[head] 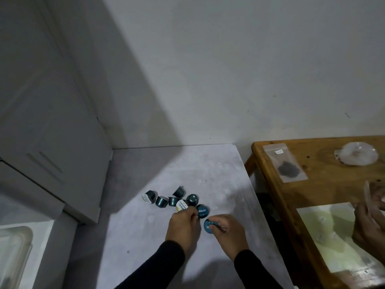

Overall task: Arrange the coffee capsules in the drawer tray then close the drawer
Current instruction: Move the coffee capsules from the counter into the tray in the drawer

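Note:
Several dark teal coffee capsules [173,200] lie scattered on a pale grey counter [208,167]; some lie on their sides, one with a white lid [181,205]. My left hand [183,226] pinches a capsule with a blue printed lid [203,211] at the cluster's right end. My right hand [229,234] holds another blue-lidded capsule [209,226] just off the counter, lid facing left. No drawer or tray is in view.
A grey cabinet [52,142] rises at the left, with a translucent container [14,253] below it. A wooden table [302,184] at the right carries a zip bag [285,163], a clear dish [356,156] and a pale sheet [329,236]. Another person's hands [373,222] work at the right edge.

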`<state>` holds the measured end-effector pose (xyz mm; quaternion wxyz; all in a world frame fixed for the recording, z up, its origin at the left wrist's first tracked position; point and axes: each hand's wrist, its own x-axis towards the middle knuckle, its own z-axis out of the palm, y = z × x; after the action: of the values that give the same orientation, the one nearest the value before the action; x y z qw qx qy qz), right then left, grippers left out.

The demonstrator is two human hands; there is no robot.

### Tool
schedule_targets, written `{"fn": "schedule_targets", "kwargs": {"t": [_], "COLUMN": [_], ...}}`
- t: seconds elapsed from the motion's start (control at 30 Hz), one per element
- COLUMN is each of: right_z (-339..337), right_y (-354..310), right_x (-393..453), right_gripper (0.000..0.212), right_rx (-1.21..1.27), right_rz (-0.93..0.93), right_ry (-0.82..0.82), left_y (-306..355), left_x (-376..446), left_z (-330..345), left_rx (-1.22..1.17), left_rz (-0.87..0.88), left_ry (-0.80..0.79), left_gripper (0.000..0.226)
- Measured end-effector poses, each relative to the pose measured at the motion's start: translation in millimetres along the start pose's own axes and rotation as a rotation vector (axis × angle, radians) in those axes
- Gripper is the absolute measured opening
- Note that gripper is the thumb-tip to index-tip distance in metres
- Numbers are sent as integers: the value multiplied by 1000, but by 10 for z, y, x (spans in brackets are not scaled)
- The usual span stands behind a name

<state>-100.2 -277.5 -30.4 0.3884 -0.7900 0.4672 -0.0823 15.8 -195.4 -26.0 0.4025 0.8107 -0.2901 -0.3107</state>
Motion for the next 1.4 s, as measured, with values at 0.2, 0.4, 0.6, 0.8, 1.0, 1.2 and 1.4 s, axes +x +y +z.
{"fn": "schedule_targets", "kwargs": {"t": [0.2, 0.4, 0.6, 0.8, 1.0, 1.2, 1.4], "right_z": [-27, -59, -63, -83, -255, -571, -689], "right_y": [29, 65, 132, 189, 35, -450, -1238], "right_x": [-9, -15, -15, -31, -8, 51, -43], "right_gripper": [13, 14, 16, 23, 31, 33, 32], "right_rx": [-52, -15, -11, 143, 302, 392, 409], "right_rz": [-18, 6, 53, 102, 181, 29, -179], "right_ry": [17, 23, 19, 56, 133, 136, 1], "left_y": [29, 155, 212, 299, 384, 518, 538], "left_x": [14, 80, 203, 242, 165, -16, -384], "left_z": [39, 107, 159, 214, 69, -479, -1274], "left_rx": [-82, -123, -94, -266, -337, -302, -268], "left_rz": [-34, -20, -40, -128, -134, 24, 109], "left_ry": [45, 59, 47, 84, 42, 92, 184], "left_gripper": [17, 11, 17, 26, 31, 23, 27]}}
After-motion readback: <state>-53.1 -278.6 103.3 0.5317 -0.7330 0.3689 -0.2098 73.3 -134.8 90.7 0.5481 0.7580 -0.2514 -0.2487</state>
